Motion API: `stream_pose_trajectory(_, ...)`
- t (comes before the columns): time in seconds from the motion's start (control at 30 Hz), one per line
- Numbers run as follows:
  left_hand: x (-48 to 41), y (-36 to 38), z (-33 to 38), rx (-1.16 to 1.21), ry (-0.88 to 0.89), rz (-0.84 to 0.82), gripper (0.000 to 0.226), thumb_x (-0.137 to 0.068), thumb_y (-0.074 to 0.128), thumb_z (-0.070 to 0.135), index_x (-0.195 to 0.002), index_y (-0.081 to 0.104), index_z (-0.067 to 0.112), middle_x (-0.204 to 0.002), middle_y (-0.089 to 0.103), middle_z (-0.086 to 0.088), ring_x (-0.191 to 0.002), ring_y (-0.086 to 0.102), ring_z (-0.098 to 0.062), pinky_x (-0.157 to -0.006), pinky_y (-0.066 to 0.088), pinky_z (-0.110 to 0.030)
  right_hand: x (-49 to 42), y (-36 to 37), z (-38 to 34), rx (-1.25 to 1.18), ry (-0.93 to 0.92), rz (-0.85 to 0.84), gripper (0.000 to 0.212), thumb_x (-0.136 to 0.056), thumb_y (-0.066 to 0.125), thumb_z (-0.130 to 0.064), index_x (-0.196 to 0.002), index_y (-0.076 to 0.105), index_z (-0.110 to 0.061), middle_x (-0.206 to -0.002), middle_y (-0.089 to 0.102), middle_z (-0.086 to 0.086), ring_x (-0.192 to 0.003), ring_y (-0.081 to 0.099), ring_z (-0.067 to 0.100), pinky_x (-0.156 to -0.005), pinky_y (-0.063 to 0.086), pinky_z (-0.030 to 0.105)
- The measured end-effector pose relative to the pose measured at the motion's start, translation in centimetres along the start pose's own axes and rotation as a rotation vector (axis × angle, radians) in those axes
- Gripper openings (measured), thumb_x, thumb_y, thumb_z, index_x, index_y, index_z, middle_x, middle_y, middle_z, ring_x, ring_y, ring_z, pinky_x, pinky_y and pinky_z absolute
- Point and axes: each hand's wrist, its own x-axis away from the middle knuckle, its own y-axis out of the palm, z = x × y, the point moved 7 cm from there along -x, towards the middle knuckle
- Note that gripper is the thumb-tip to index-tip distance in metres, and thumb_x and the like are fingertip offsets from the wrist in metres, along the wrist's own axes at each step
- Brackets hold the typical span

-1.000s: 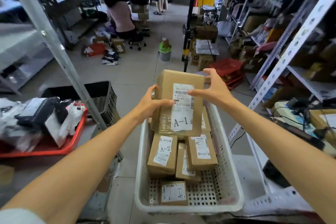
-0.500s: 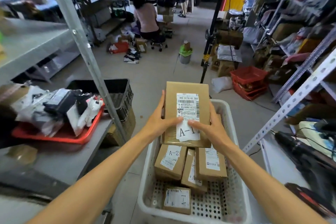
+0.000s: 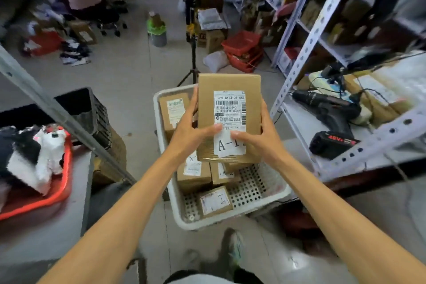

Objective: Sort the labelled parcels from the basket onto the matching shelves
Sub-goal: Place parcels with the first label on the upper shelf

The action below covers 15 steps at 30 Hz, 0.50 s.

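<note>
Well, both hands hold one parcel (image 3: 228, 108) up above the basket (image 3: 175, 205). The left hand (image 3: 189, 136) has its grip clamped on the parcel's left side, with its fingers round the back and its thumb flat on the front. The right hand (image 3: 260, 143) grips the right side the same way, and its thumb lies on the white slip (image 3: 227, 146). Neither grip is open.

The parcel is a brown cardboard box, taller than it is wide. It is held upright with its front to the camera. It has one white shipping label (image 3: 230, 108) with a bar code and numbers. Under that is the slip, which says "A-1" in big letters.

Down in the basket, below the held parcel, lie more brown boxes (image 3: 193, 173) with white labels. Four show plainly: one in the far left corner, two side by side under the hands, and one small one near the close edge. A bit of a fifth peeks out beside them. The basket is white with holes in its floor.

Right of the basket stands a metal shelf (image 3: 295, 68) with one black drill (image 3: 327, 108) on it. Left of the basket is a worktop (image 3: 46, 233) with one red tray (image 3: 68, 168).
</note>
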Motion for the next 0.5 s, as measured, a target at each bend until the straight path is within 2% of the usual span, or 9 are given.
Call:
stream_pose_trajectory(0.07, 0.7, 0.8, 0.2, -0.01, 0.025, -0.073, 0.102, -0.076, 0.079, 0.028, -0.148, 0.01, 0.051, -0.136, 0.047, 0.024, -0.128, 0.046, -0.001, -0.107, 0.042, -0.043, 2.4, -0.4, 0.2, 0.024, 0.017, 0.065, 0.112, -0.069, 0.084, -0.019, -0.153, 0.011, -0.03, -0.14, 0.05, -0.008, -0.122, 0.053, 0.002, -0.101, 0.047, 0.026)
stream_pose_trajectory(0.17, 2.1, 2.7, 0.3, 0.0, 0.053, -0.213, 0.104, -0.076, 0.081, 0.028, -0.149, 0.01, 0.048, -0.145, 0.043, 0.015, -0.128, 0.044, 0.003, -0.108, 0.041, -0.041, 6.4, -1.3, 0.6, 0.046, 0.047, 0.148, 0.105, -0.073, 0.083, -0.021, -0.15, 0.013, -0.035, -0.14, 0.048, -0.012, -0.126, 0.05, 0.005, -0.105, 0.044, 0.04)
stream_pose_trajectory(0.23, 3.3, 4.2, 0.4, 0.002, 0.072, -0.288, 0.104, -0.076, 0.081, 0.026, -0.15, 0.011, 0.045, -0.148, 0.041, 0.014, -0.127, 0.044, 0.005, -0.107, 0.042, -0.04, 9.3, -2.2, 0.8, 0.044, 0.052, 0.216, 0.106, -0.075, 0.081, -0.015, -0.151, 0.009, -0.032, -0.139, 0.046, -0.015, -0.125, 0.049, 0.0, -0.104, 0.045, 0.035)
stream_pose_trajectory(0.3, 4.6, 5.9, 0.8, 0.015, 0.097, -0.343, 0.104, -0.073, 0.082, 0.029, -0.15, 0.014, 0.045, -0.148, 0.041, 0.013, -0.129, 0.045, 0.0, -0.105, 0.044, -0.042, 12.1, -3.0, 0.9, 0.025, 0.064, 0.284, 0.112, -0.075, 0.081, -0.013, -0.153, 0.002, -0.028, -0.141, 0.044, -0.015, -0.125, 0.048, -0.003, -0.104, 0.044, 0.03)
stream_pose_trajectory(0.43, 7.5, 8.9, 1.4, -0.014, 0.128, -0.417, 0.102, -0.067, 0.083, 0.034, -0.148, 0.022, 0.043, -0.14, 0.048, 0.011, -0.122, 0.048, 0.006, -0.098, 0.049, -0.032, 17.3, -4.2, 1.5, 0.038, 0.098, 0.362, 0.114, -0.072, 0.081, -0.023, -0.152, 0.0, -0.035, -0.148, 0.04, -0.01, -0.133, 0.043, 0.006, -0.11, 0.038, 0.043)
stream_pose_trajectory(0.5, 9.2, 10.4, 1.3, -0.022, 0.125, -0.475, 0.102, -0.067, 0.082, 0.035, -0.148, 0.021, 0.043, -0.14, 0.048, 0.012, -0.123, 0.048, 0.002, -0.098, 0.05, -0.032, 19.8, -4.6, 2.0, 0.023, 0.11, 0.4, 0.113, -0.075, 0.081, -0.017, -0.152, 0.0, -0.034, -0.147, 0.041, -0.01, -0.131, 0.044, 0.005, -0.11, 0.04, 0.04)
